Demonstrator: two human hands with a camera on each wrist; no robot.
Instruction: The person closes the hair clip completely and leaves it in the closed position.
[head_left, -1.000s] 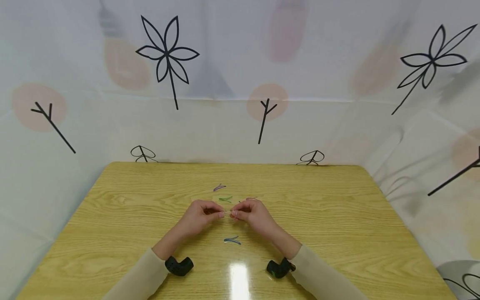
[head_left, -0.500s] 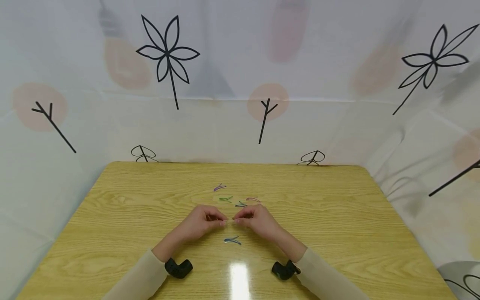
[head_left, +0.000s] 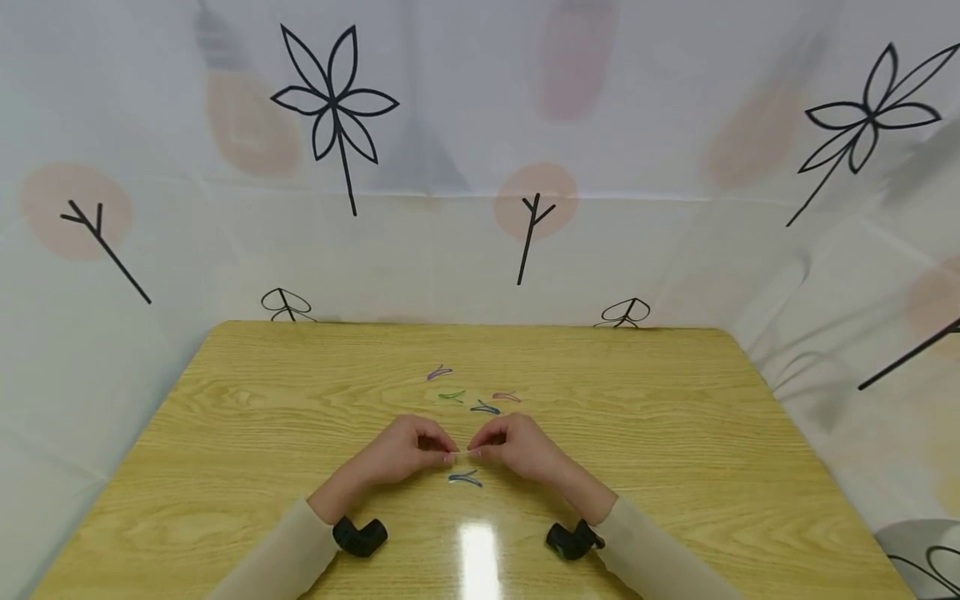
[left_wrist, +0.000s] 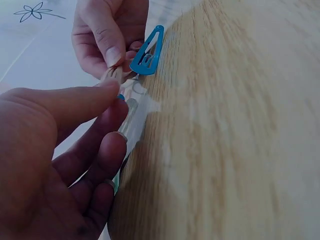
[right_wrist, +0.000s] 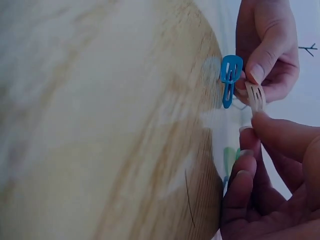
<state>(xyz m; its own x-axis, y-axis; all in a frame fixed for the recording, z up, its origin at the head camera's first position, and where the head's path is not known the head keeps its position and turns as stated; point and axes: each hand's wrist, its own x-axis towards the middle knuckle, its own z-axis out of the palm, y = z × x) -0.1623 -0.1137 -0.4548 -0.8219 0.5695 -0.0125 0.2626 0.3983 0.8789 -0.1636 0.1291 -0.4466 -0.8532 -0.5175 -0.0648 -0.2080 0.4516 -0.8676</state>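
In my head view, nearest to me come the left sleeve (head_left: 277, 550) and the right sleeve (head_left: 660, 550), both beige; at each wrist sits a black device, the left device (head_left: 360, 537) and the right device (head_left: 572, 542); between these I see a bright reflection on the wooden worktop (head_left: 712, 467). A little farther lies the near blue clip (right_wrist: 231, 75), just on the near side of the two hands and touching neither; the wrist views show me its wide end with cut-outs and its narrow tip.

Next I have the left hand (head_left: 401, 450) and the right hand (head_left: 521, 446), turned toward each other; the pale clip (right_wrist: 256, 100), which is slotted, is held between them; the left hand pinches one end with thumb and finger, and the right hand pinches the other end likewise.

Just beyond the hands lies the dark blue clip (head_left: 485, 407); past it are the pink clip (head_left: 507, 397) on the right and the green clip (head_left: 452, 397) on the left; the purple clip (head_left: 439, 372) lies farthest; behind the worktop hangs a pale cloth (head_left: 450, 267), printed with black plant drawings and blush-coloured patches.
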